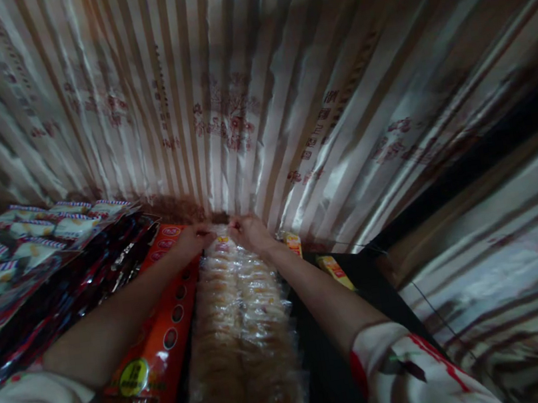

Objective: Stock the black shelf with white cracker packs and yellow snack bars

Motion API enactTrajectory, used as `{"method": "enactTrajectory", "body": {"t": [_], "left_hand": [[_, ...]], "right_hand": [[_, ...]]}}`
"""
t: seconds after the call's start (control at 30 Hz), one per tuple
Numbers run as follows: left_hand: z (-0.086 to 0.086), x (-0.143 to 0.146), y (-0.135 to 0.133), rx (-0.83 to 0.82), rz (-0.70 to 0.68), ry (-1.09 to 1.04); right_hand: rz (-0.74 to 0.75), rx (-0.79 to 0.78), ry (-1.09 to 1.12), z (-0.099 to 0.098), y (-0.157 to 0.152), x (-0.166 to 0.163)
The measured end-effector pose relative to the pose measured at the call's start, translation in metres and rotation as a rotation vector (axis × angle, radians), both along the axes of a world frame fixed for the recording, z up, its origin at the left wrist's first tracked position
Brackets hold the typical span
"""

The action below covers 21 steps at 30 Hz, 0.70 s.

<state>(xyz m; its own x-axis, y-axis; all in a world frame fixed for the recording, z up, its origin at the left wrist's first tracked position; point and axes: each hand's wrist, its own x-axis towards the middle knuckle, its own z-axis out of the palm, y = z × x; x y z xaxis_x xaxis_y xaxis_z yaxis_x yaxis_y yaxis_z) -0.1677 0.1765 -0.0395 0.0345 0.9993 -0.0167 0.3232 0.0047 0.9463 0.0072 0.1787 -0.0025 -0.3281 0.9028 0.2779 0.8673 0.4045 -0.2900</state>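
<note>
Two long rows of clear plastic packets (pixel 239 320) with pale contents run away from me down the middle. At their far end my left hand (pixel 197 238) is closed, its fingertips pinching the plastic edge of the last packet (pixel 223 240). Opposite it, my right hand (pixel 249 231) pinches the other side of that packet. The packet's plastic lies between both hands, and it bears a small yellow and red print. What the pale contents are is too dim and blurred to tell.
Left of the rows lie orange-red packs (pixel 174 310) of brown sticks, dark shiny packs (pixel 93 281) and white striped packets (pixel 33 250). On the dark surface (pixel 328 347) to the right are small yellow packets (pixel 335 271). Striped printed sheeting (pixel 214 102) rises behind; a dark bar (pixel 484 149) slants at right.
</note>
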Motion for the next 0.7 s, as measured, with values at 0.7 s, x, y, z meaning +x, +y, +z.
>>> {"method": "enactTrajectory", "body": {"t": [0.7], "left_hand": [[0.009,-0.003,-0.006,-0.054,-0.015,0.039]], "right_hand": [[0.075,-0.054,-0.129,0.014,-0.037,0.000]]}}
